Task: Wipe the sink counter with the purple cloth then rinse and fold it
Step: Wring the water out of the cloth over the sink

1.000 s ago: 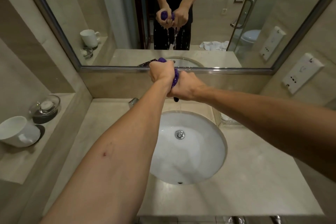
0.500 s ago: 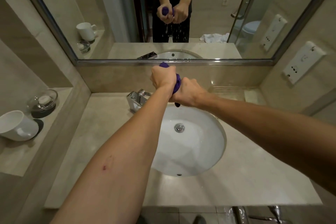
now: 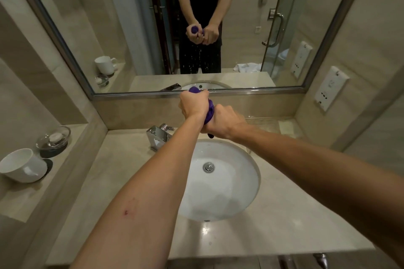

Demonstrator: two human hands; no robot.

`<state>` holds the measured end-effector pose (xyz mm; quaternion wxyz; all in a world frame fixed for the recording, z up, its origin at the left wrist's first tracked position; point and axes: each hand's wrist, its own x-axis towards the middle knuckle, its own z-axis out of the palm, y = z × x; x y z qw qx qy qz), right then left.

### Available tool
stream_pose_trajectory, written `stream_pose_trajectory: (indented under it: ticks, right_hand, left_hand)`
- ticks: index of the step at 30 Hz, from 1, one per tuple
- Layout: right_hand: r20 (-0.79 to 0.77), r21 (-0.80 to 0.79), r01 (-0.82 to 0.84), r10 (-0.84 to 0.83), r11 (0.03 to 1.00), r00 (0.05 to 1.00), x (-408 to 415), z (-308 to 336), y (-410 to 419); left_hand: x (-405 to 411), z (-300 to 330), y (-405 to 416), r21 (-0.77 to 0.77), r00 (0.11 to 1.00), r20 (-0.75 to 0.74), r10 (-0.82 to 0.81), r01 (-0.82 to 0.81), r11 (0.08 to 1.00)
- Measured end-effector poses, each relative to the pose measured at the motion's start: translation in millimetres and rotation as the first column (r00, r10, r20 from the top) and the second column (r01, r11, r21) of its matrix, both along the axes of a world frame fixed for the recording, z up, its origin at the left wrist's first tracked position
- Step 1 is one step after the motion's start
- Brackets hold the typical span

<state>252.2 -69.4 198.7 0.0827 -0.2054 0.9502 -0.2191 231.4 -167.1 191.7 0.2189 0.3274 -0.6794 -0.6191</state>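
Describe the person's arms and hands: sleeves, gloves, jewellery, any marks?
Both forearms are bare, with no gloves, watch or rings visible on the left hand or right hand. The left forearm carries a small red scrape. The mirror shows short black sleeves ending above the elbows, and dark clothing below.

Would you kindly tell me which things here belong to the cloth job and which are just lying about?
Job: cloth, wrung by left hand and right hand; sink; counter; tap.
Lying about: cup, soap dish, wall socket.
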Motion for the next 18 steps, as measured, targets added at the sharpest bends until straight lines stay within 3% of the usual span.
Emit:
stream_pose_trajectory:
  ticks: [10, 18]
  right_hand:
    - [-0.064, -0.017, -0.033, 0.032, 0.999, 0.997, -1.3, 9.8, 42.9]
    - [-0.009, -0.353, -0.115, 0.12, 0.929, 0.993, -18.6, 41.8, 76.8]
  left_hand:
    - [6.8, 18.7, 43.6, -0.056, 0.998, -0.039, 0.05, -0.052, 0.997]
    - [2.8, 72.1, 59.2, -0.052, 0.984, -0.102, -0.144, 0.139, 0.989]
